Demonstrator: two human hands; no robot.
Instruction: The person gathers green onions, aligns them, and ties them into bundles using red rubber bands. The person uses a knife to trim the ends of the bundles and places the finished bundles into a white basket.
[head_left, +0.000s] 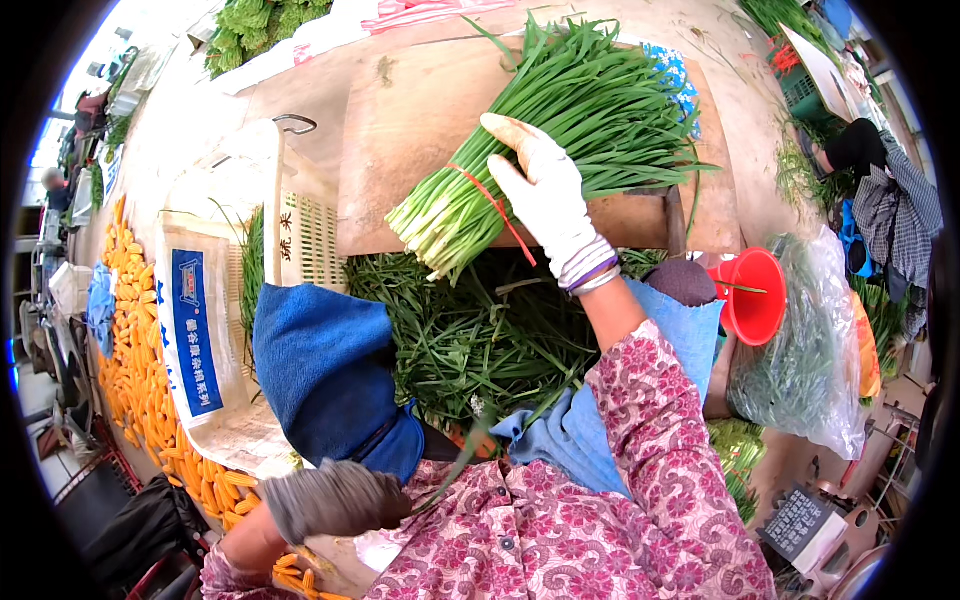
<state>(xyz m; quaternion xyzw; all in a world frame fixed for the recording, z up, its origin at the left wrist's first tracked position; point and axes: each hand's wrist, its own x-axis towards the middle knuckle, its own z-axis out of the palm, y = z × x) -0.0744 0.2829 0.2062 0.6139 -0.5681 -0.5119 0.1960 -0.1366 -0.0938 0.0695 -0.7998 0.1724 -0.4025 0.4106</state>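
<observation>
A bundle of green garlic chives (555, 120), bound near its pale cut ends with a red tie (487, 193), lies slantwise on a wooden board (405, 127). My right hand (540, 180), in a white glove with bands at the wrist, rests on the bundle with its thumb and fingers apart. Low at the left, my left hand (337, 499) wears a grey glove and is blurred; its fingers are hard to make out. A long green leaf (457, 457) runs close by that hand. Loose green leaves (480, 337) fill the space between my knees, below the board.
At the left stands a white plastic crate (311, 217) with a printed sack (199, 330) on it. Corn cobs (142, 360) cover the ground beyond. A red plastic container (752, 296) and a clear bag of greens (795, 360) are at the right. A blue cloth (322, 360) covers one knee.
</observation>
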